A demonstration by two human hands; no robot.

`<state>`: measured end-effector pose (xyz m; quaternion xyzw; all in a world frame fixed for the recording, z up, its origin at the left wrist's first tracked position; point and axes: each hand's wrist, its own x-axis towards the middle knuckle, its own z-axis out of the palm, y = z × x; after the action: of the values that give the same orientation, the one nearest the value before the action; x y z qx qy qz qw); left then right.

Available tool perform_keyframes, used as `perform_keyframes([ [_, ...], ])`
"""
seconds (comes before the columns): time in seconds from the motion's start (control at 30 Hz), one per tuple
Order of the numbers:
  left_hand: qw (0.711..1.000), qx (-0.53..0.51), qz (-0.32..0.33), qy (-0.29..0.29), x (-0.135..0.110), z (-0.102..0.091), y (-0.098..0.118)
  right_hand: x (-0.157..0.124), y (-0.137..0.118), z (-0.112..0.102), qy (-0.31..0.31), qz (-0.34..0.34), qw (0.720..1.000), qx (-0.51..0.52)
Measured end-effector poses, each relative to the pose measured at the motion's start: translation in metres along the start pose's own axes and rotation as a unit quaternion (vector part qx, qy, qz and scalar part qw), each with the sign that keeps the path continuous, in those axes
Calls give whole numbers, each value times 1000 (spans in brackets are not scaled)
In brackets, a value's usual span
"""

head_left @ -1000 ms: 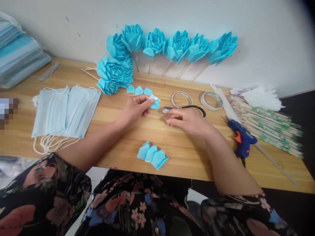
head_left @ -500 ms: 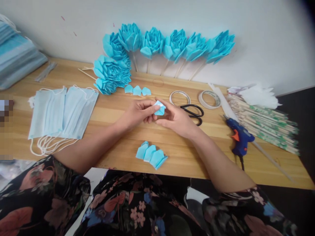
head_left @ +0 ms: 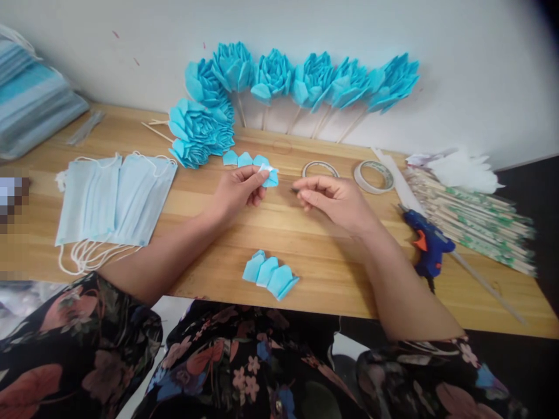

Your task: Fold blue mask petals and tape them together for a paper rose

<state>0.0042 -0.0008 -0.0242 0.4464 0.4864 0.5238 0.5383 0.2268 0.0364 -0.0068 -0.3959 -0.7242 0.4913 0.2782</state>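
My left hand (head_left: 238, 191) is closed in a pinch on a small folded blue petal (head_left: 269, 176), held just above the wooden table (head_left: 305, 256). My right hand (head_left: 336, 201) rests to its right with fingers curled. A dark tip (head_left: 294, 190) pokes out at its fingertips, seemingly the scissors, otherwise hidden under the hand. Three joined blue petals (head_left: 271, 276) lie near the front edge. More loose petals (head_left: 239, 158) sit behind my left hand.
Finished blue flowers on sticks (head_left: 305, 78) lean on the wall. Face masks (head_left: 116, 198) lie at left, with a stack (head_left: 30, 105) far left. Two tape rolls (head_left: 373, 176), a blue glue gun (head_left: 428, 247) and bundled sticks (head_left: 476, 224) are at right.
My hands, together on the petal half a second ago, have parted. The right one moved right and down over the scissors, and the left kept the petal.
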Motion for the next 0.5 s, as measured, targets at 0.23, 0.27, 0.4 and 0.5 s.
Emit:
perform_keyframes([
  [0.23, 990, 70, 42, -115, -12, 9, 7, 1, 7, 28, -119, -22, 988, 96],
  [0.27, 990, 74, 46, -109, -12, 9, 7, 0, 5, 28, -141, -6, 985, 98],
  [0.4, 996, 65, 41, -38, -6, 5, 4, -3, -1, 20, -98, 30, 994, 43],
  [0.5, 999, 36, 12, 0, -1, 1, 1, -4, -4, 11, -85, 21, 996, 2],
])
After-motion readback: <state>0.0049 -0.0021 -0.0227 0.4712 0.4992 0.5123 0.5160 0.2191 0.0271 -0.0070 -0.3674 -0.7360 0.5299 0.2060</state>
